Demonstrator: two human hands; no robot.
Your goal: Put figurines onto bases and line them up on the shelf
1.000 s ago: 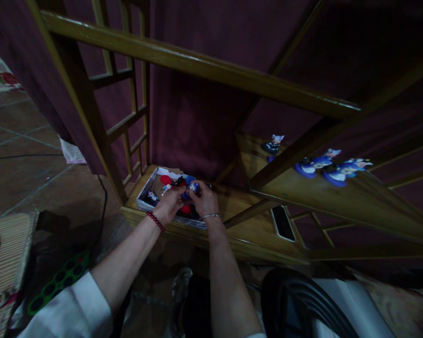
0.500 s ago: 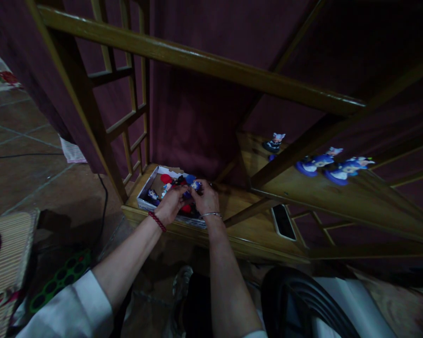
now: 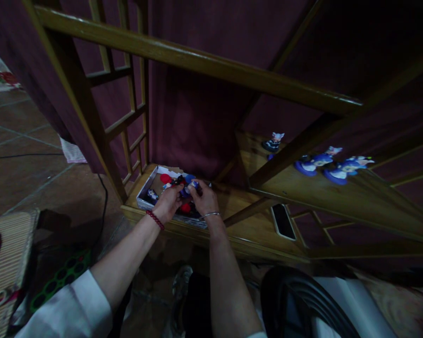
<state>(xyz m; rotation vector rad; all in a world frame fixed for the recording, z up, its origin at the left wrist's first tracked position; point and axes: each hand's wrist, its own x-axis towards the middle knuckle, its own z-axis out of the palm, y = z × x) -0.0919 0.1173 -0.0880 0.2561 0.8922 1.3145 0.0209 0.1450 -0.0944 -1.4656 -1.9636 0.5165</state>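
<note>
A small figurine (image 3: 193, 187) with blue and white parts is pinched in the fingers of my right hand (image 3: 206, 199), over a shallow cardboard box (image 3: 143, 204). Its lower end meets the closed fingertips of my left hand (image 3: 168, 203), which wears a red bead bracelet; the contact is partly hidden. Inside the box lie more figures, among them a blue-and-white figurine (image 3: 152, 194) on the left, a red round piece (image 3: 165, 178) and another red piece (image 3: 185, 208). My hands and wrists cover part of the contents.
A wooden shelf unit surrounds the box, with a crossbar (image 3: 197, 61) above and a lattice side (image 3: 127, 122) at left. Figurines (image 3: 314, 163) stand on the raised shelf (image 3: 296, 192). A phone (image 3: 284, 221) lies on the lower board. A black chair-like object (image 3: 285, 291) is at lower right.
The figurine has turned a little between my fingers, and my left hand has drawn slightly left. The box and shelf figurines stay in place.
</note>
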